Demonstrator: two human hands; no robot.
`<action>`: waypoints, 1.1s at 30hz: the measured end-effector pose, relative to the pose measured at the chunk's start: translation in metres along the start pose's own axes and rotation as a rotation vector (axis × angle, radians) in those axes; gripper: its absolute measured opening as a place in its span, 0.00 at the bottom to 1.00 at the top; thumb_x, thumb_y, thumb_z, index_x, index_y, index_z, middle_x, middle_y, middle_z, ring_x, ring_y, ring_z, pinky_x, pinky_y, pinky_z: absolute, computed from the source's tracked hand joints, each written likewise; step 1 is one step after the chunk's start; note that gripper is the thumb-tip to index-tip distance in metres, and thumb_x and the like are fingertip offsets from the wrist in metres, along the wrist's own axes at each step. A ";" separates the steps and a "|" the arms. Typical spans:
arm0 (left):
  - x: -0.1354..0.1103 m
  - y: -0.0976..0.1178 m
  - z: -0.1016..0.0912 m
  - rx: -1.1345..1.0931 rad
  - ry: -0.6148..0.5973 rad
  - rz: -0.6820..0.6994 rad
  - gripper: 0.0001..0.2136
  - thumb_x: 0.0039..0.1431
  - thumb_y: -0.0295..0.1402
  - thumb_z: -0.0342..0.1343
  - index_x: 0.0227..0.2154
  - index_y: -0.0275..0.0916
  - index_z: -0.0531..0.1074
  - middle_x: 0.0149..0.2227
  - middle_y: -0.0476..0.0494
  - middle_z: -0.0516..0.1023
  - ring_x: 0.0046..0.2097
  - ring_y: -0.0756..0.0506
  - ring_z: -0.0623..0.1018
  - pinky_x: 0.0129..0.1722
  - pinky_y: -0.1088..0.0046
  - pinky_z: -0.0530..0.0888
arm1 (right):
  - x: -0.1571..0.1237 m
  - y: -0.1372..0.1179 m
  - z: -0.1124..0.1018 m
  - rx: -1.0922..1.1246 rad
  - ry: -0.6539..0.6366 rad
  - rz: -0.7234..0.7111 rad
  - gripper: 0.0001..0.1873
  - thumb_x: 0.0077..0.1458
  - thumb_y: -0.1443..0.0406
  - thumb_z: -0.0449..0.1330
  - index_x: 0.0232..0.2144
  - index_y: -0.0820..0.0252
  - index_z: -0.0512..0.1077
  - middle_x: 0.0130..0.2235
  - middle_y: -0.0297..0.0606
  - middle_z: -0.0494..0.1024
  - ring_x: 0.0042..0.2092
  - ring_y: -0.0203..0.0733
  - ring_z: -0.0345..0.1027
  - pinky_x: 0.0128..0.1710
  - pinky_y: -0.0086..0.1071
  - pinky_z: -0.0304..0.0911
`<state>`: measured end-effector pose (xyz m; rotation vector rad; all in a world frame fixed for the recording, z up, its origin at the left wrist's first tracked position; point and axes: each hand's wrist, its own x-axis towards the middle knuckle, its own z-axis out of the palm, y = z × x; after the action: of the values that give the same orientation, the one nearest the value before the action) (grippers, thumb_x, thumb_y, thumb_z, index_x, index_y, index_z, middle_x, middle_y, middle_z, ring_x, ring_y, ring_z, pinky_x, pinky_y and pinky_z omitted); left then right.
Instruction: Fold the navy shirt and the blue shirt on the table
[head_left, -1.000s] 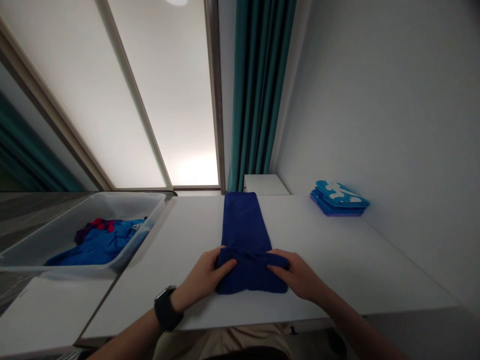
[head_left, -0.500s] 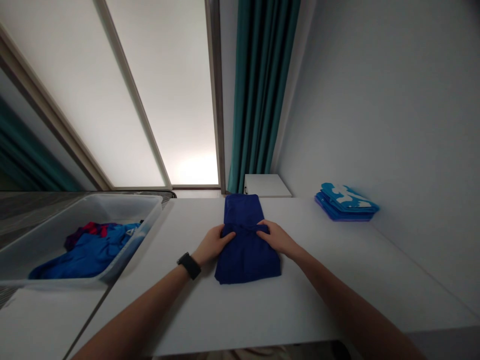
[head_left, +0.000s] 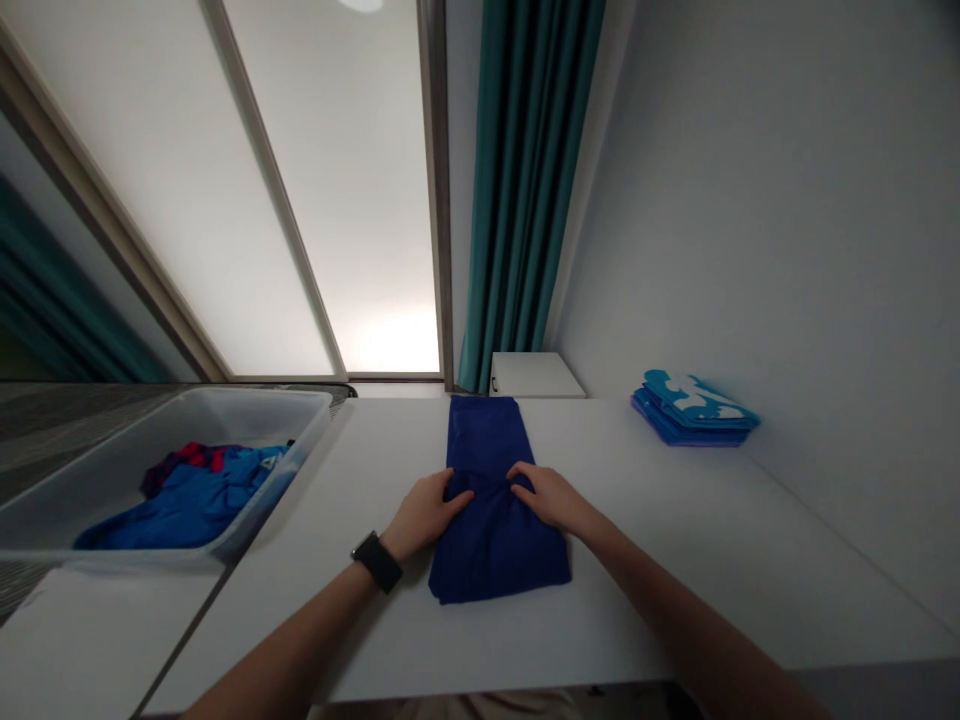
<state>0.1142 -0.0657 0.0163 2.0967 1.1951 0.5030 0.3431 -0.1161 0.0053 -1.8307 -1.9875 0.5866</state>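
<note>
My dark blue cloth (head_left: 496, 530) lies to the right of the translucent bin (head_left: 247, 408), folded into a long strip pointing away from me. Its far part is smooth; midway, where I grip 2 spots, it puckers.

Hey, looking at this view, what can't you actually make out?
All in the head view:
- Underside of the dark blue cloth: hidden by its upper layers.
- What the undersides of the left hand and right hand touch: hidden by the hands themselves.
- Anything beneath the blue fabric: covered by it.
- Plastic bin: left end cut off by the picture edge.
- Watch screen: too small.
</note>
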 end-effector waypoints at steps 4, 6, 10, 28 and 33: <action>-0.008 -0.002 0.001 -0.092 0.009 0.039 0.14 0.57 0.42 0.55 0.39 0.39 0.76 0.37 0.43 0.82 0.37 0.40 0.79 0.37 0.67 0.72 | -0.007 0.001 0.001 0.075 0.046 -0.007 0.10 0.59 0.65 0.54 0.42 0.55 0.71 0.45 0.37 0.78 0.48 0.43 0.71 0.50 0.36 0.61; -0.004 -0.001 -0.001 -0.129 0.019 0.067 0.14 0.58 0.42 0.54 0.39 0.39 0.75 0.37 0.43 0.82 0.37 0.41 0.79 0.37 0.68 0.72 | -0.003 -0.001 -0.004 0.092 0.060 0.001 0.10 0.59 0.66 0.53 0.42 0.55 0.71 0.44 0.37 0.78 0.48 0.43 0.71 0.50 0.36 0.61; 0.013 -0.002 -0.007 -0.072 0.061 0.070 0.13 0.60 0.42 0.52 0.38 0.38 0.74 0.38 0.41 0.81 0.38 0.41 0.79 0.37 0.70 0.71 | 0.014 -0.005 -0.014 0.059 0.083 0.009 0.10 0.60 0.67 0.52 0.42 0.57 0.71 0.45 0.39 0.78 0.49 0.42 0.71 0.50 0.34 0.60; 0.010 -0.010 -0.013 0.043 -0.013 -0.030 0.16 0.59 0.48 0.50 0.35 0.40 0.73 0.28 0.45 0.79 0.30 0.43 0.77 0.29 0.72 0.68 | 0.015 -0.011 0.005 -0.207 0.006 0.024 0.10 0.63 0.68 0.50 0.46 0.56 0.66 0.46 0.39 0.76 0.46 0.41 0.71 0.44 0.31 0.59; 0.039 -0.022 -0.042 -0.037 0.010 -0.093 0.20 0.63 0.45 0.39 0.34 0.38 0.72 0.20 0.49 0.74 0.20 0.48 0.71 0.23 0.74 0.66 | 0.009 -0.017 0.001 -0.246 0.011 0.028 0.10 0.63 0.66 0.51 0.45 0.56 0.67 0.43 0.39 0.76 0.44 0.43 0.71 0.42 0.32 0.61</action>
<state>0.0944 -0.0094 0.0305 1.9994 1.2732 0.4890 0.3277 -0.1088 0.0140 -2.0005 -2.1082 0.3508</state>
